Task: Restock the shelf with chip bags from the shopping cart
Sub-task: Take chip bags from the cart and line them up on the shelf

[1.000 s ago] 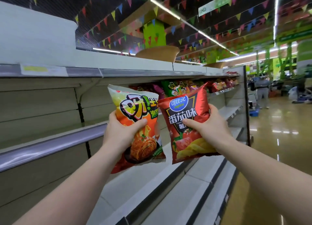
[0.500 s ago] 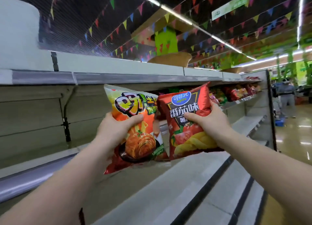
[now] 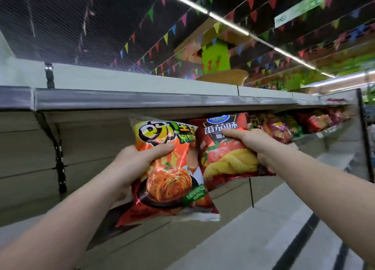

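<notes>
**Two chip bags held up to the shelf**

The left hand (image 3: 136, 162) gripped an orange chip bag (image 3: 172, 168) by its left side, thumb curled across the front and the fingers hidden behind it. The right hand (image 3: 249, 142) gripped a red chip bag (image 3: 227, 158) by its right side, thumb pressed over the printed front. Both bags stood upright and side by side, their inner edges overlapping slightly (the orange one in front), raised just under the grey edge strip of the upper shelf (image 3: 162, 99). The red bag's top reached into the shadow beneath that shelf. Below the bags ran a pale lower shelf (image 3: 233, 239). Further right along the same level, a row of stocked snack bags (image 3: 284, 127) stood close behind the right hand. Strings of coloured pennants (image 3: 251, 2) hung from the dark ceiling.
</notes>
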Tool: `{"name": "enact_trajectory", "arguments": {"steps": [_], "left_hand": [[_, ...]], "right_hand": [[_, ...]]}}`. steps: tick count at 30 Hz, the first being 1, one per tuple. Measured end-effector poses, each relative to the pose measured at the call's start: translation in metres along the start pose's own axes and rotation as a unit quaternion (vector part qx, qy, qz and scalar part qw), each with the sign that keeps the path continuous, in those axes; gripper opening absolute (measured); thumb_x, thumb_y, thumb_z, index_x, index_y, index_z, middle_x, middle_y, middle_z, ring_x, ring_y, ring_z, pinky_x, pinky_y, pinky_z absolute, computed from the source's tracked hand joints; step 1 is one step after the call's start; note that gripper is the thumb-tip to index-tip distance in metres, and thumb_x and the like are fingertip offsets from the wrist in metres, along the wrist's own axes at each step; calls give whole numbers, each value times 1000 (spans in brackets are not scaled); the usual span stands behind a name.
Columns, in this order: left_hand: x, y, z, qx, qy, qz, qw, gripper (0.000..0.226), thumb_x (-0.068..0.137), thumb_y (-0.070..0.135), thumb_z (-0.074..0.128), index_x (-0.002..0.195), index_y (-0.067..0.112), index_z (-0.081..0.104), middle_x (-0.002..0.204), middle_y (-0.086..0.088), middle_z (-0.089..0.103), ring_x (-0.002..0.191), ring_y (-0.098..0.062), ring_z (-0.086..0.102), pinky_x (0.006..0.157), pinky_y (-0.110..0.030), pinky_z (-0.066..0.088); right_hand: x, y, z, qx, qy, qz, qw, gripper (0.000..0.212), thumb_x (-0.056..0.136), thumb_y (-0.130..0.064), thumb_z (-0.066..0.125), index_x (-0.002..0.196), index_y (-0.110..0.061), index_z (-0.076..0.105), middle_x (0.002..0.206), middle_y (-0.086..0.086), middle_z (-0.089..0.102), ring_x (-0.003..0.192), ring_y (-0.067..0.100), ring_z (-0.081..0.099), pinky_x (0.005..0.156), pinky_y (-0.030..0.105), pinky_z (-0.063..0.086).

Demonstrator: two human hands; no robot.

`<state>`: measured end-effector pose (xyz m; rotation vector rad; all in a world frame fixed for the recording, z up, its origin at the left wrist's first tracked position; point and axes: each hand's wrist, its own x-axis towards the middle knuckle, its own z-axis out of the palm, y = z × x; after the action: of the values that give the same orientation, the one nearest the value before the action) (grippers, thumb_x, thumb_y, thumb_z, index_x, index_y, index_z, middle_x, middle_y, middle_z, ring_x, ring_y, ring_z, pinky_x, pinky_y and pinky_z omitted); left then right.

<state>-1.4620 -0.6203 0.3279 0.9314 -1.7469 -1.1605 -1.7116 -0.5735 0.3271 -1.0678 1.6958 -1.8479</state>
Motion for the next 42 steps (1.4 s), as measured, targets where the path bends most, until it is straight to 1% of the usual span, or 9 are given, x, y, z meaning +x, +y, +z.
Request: {"name": "enact_trajectory", "arguments": {"steps": [4, 9, 13, 17, 21, 26, 32, 38, 42], "left_hand": [[14, 4, 14, 10, 21, -16, 1000, 68, 43, 40, 78, 102, 8, 66, 82, -11, 75, 72, -27, 73, 69, -34, 57], [36, 6, 34, 15, 87, -43, 995, 73, 46, 42, 77, 107, 5, 62, 81, -12, 75, 67, -27, 73, 62, -33, 56], [52, 7, 56, 4, 134, -50, 990, 61, 51, 39, 74, 100, 4, 66, 75, -12, 74, 58, -24, 71, 48, -27, 56], [62, 7, 72, 4, 164, -66, 984, 58, 52, 41, 73, 99, 6, 67, 78, -13, 74, 60, -24, 71, 52, -28, 57], [67, 7, 84, -3, 195, -70, 978, 53, 52, 39, 72, 93, 6, 70, 76, -14, 74, 54, -22, 70, 54, -28, 55], [75, 9, 97, -6, 203, -72, 976, 54, 52, 39, 71, 96, 8, 70, 82, -14, 74, 59, -23, 71, 64, -33, 55], [106, 8, 118, -45, 174, -77, 981, 53, 55, 40, 71, 100, 11, 70, 87, -11, 75, 64, -21, 71, 66, -30, 58], [159, 10, 147, -103, 181, -67, 976, 40, 70, 32, 76, 104, 11, 68, 80, -12, 73, 59, -24, 69, 52, -33, 57], [179, 1, 162, -91, 219, -46, 970, 36, 73, 36, 75, 97, 11, 64, 83, -11, 70, 73, -27, 67, 71, -36, 56]], "right_hand": [[42, -5, 10, -6, -55, -1, 998, 78, 74, -33, 76, 133, 3, 40, 87, 4, 52, 76, 21, 55, 75, 34, 49], [108, 5, 28, -1, -155, 42, 987, 41, 72, -34, 78, 95, -4, 61, 80, 11, 65, 64, 23, 62, 56, 29, 52], [154, 25, 40, 20, -199, 26, 980, 43, 74, -29, 77, 103, -3, 58, 77, 11, 63, 62, 22, 61, 52, 26, 50], [189, 46, 59, 76, -230, -6, 970, 88, 45, -47, 88, 119, -8, 59, 107, 12, 68, 89, 27, 66, 80, 37, 56], [206, 51, 66, 116, -279, -41, 952, 68, 74, -29, 77, 133, -12, 48, 111, 7, 65, 93, 22, 64, 73, 27, 56], [207, 54, 73, 40, -223, -138, 964, 89, 66, -40, 80, 139, -8, 41, 135, 10, 53, 123, 28, 50, 104, 38, 41], [200, 50, 60, -180, -148, -266, 935, 74, 87, -30, 62, 147, -16, 22, 148, 15, 30, 133, 31, 36, 102, 33, 34], [193, 47, 18, -71, -153, -246, 954, 47, 89, -11, 53, 135, -18, 48, 124, 7, 60, 117, 26, 53, 91, 24, 41], [180, 48, -4, -95, -129, -321, 933, 44, 89, -8, 50, 132, -16, 50, 124, 4, 61, 118, 19, 53, 93, 22, 39]]}}
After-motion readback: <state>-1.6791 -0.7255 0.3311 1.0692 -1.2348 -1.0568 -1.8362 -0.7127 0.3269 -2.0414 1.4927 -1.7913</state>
